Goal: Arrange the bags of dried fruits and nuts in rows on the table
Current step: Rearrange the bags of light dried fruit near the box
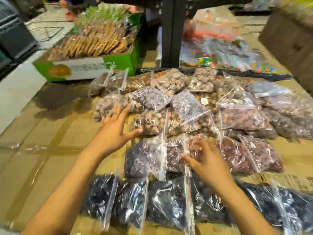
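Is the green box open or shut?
Open. The green box has no lid over it, and cookie packets pile above its rim.

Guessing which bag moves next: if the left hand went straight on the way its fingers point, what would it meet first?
Probably the bag of pale round nuts directly ahead. The left hand is open, its fingers at that bag's near side; blur hides whether they touch.

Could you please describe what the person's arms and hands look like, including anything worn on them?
Both arms are bare to the frame's edge; no sleeves show. The left hand and right hand wear no gloves, and no ring, watch or bracelet is visible. The right hand's fingers are motion-blurred.
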A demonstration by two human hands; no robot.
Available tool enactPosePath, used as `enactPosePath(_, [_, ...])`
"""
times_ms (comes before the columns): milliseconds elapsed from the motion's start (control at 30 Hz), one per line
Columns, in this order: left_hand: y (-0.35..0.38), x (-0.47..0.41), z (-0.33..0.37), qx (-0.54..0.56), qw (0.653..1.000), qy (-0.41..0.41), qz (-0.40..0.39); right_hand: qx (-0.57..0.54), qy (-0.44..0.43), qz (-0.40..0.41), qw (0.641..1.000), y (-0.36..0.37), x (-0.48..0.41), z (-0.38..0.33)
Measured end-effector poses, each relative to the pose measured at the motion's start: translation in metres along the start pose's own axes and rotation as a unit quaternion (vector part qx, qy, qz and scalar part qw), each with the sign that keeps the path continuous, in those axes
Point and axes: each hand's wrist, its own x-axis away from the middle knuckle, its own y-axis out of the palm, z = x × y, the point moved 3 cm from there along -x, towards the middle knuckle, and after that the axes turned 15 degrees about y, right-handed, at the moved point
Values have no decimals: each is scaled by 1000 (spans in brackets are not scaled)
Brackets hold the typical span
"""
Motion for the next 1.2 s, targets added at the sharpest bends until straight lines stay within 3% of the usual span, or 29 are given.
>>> enactPosePath(200, [14,-83,-19,-5,996,70,-58,-106,156,28,982,-7,-52,-7])
enactPosePath(367, [18,-153,-38,-1,993,103,-66,-175,236,34,955,3,-91,-12])
enactPosePath(567, [32,-215,-60,30,996,-11,-83,-201,309,76,927,20,-141,-28])
enactPosePath(667, [38,-222,-65,21,996,-66,-57,-223,354,98,903,24,-158,-39])
enactPosePath(767, [37,-225,-68,28,992,-111,-51,-293,372,113,874,31,-169,-41])
enactPosePath(900, [34,-214,-68,147,973,-175,-15,-431,361,137,816,39,-173,-44])
enactPosePath(967, [39,-200,-67,193,963,-190,5,-489,348,108,792,40,-177,-53])
enactPosePath(1100, [42,-175,-66,296,928,-214,72,-512,346,101,780,41,-176,-62])
enactPosePath(1200, [41,-162,-61,335,916,-208,76,-525,366,64,766,37,-178,-60])
